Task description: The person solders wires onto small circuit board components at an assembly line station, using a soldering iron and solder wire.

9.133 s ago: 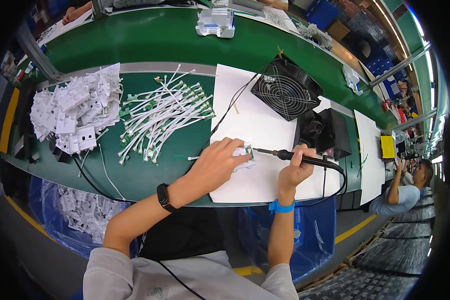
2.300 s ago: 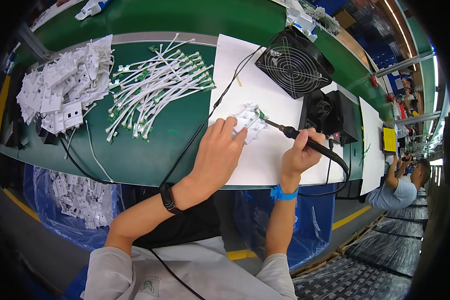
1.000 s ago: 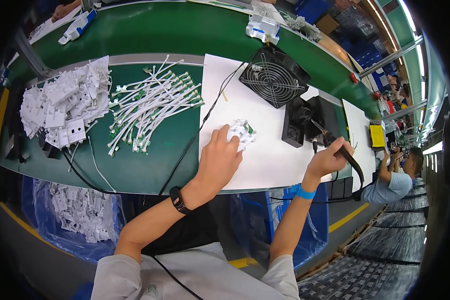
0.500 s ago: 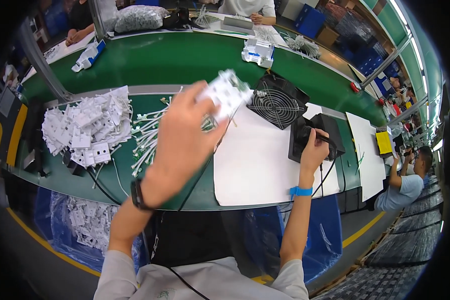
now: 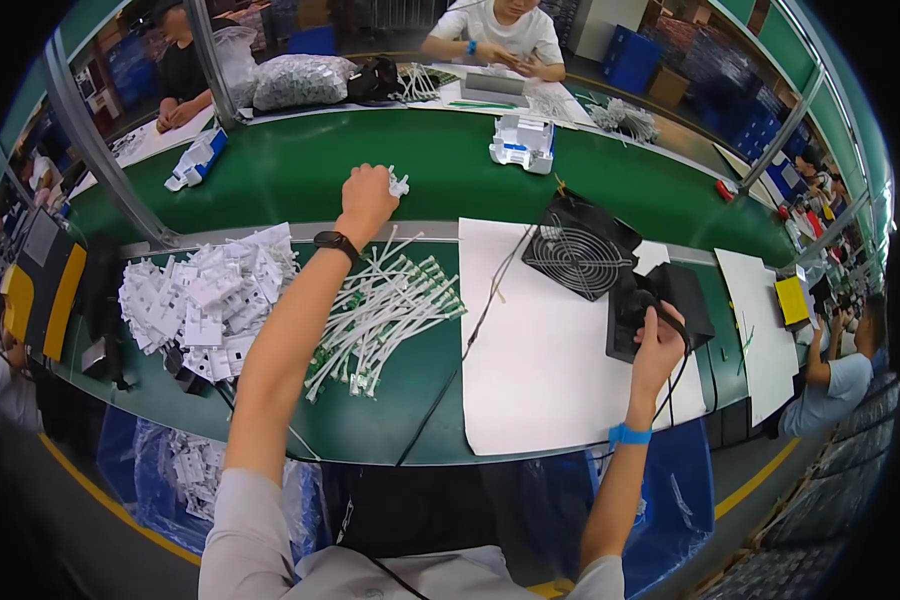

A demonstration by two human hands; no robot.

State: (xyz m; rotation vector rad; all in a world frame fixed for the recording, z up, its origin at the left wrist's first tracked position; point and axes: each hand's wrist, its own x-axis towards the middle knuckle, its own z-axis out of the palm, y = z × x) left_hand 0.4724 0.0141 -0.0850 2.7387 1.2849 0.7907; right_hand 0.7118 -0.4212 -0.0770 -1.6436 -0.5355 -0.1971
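Observation:
My left hand (image 5: 368, 197) is reaching out over the far green belt, its fingers closed on a small white plastic part (image 5: 398, 185), mostly hidden by the hand. My right hand (image 5: 660, 342) grips a black corded soldering iron (image 5: 673, 318) beside the black box-shaped stand (image 5: 625, 330); its tip is hidden there. Behind the stand sits a black fan with a round wire guard (image 5: 577, 255). Below my left forearm lies a heap of white cables with small green boards (image 5: 395, 310). Left of that forearm is a pile of white plastic parts (image 5: 205, 300).
A white sheet (image 5: 510, 390) covers part of the bench. On the green belt (image 5: 310, 150) stand two white-and-blue housings (image 5: 522, 145) (image 5: 198, 160). A metal post (image 5: 100, 150) rises at left. People work across the belt and at the right.
My left hand has carried the white part away from above the bench, forward over the belt. My right hand stays at the stand with the soldering iron. The view has shifted slightly.

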